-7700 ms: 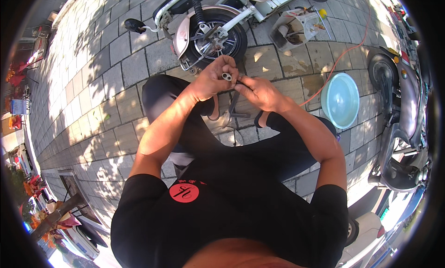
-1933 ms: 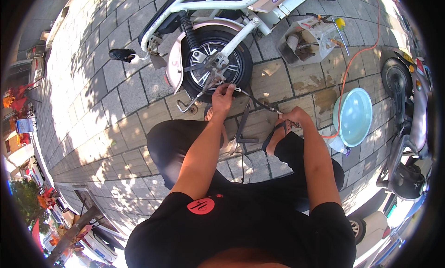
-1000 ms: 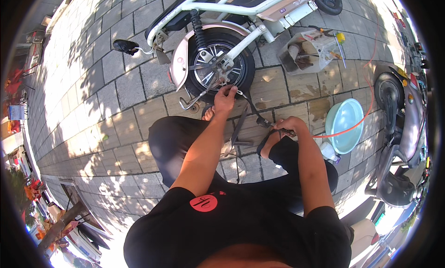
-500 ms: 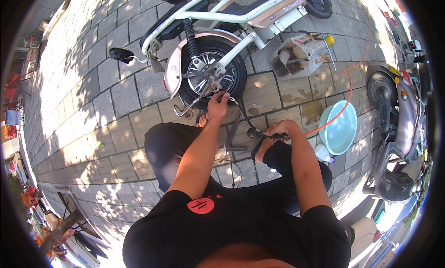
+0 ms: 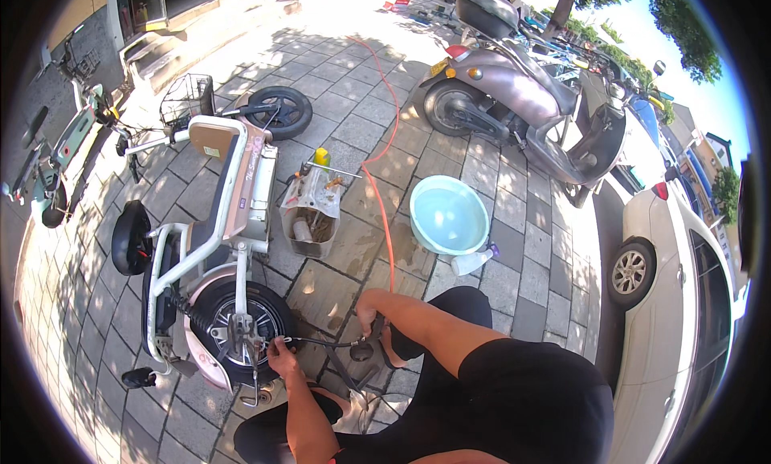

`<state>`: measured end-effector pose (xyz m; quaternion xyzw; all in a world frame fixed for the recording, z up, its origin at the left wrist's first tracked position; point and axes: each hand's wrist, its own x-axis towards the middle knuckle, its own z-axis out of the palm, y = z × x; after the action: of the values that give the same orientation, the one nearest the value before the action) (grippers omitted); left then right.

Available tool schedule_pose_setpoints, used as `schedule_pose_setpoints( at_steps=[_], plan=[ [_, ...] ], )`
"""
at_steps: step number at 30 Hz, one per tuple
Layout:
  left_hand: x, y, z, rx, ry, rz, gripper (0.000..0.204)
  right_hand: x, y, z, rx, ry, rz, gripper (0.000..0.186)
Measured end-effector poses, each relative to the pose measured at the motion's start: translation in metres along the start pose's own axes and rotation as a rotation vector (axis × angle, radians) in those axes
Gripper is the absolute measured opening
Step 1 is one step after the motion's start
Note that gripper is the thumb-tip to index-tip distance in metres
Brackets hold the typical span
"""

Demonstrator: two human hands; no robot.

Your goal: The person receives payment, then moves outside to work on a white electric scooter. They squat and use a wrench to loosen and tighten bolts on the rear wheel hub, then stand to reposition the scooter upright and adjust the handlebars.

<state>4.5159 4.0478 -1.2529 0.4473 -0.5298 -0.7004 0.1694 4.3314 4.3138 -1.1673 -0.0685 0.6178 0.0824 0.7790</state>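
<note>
My left hand [image 5: 281, 354] pinches the metal end fitting [image 5: 286, 340] of a short black hose [image 5: 320, 342] at the rear wheel [image 5: 277, 311] of a white-and-pink electric scooter [image 5: 195, 247] lying on its side. My right hand [image 5: 369, 307] is closed on an air inflator fed by an orange hose [image 5: 376, 201]; its handle is mostly hidden by that hand, while its round black gauge [image 5: 361, 352] shows below. Dark metal bars [image 5: 341, 370] lie on the pavers under the hose, between my feet, and a bent metal rod [image 5: 255, 396] is by the wheel.
A plastic tool box [image 5: 309, 223] and light blue basin [image 5: 448, 211] with a bottle [image 5: 466, 263] beside it lie ahead. A silver scooter [image 5: 546, 103] stands at upper right, a white car [image 5: 658, 335] at far right, a green scooter [image 5: 80, 143] at far left.
The view has swung up and right, showing more street. My hands, together around a small part in the oldest frame, are apart along the black hose, the left at the wheel, the right at the inflator.
</note>
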Motion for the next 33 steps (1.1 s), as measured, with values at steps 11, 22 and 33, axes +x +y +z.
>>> schedule_pose_setpoints(
  at_steps=[11, 22, 33],
  plan=[
    [0.036, 0.003, -0.015, 0.082, 0.040, -0.065, 0.032, -0.069, -0.024, 0.072, -0.991, 1.029, -0.395, 0.072],
    [0.000, 0.052, -0.002, 0.119, 0.002, -0.238, 0.041, -0.102, 0.004, 0.102, -1.259, 1.302, -0.776, 0.057],
    [0.018, 0.053, -0.007, 0.228, 0.033, -0.123, 0.034, -0.115, -0.023, 0.112, -0.937, 1.240, -0.726, 0.038]
  ],
)
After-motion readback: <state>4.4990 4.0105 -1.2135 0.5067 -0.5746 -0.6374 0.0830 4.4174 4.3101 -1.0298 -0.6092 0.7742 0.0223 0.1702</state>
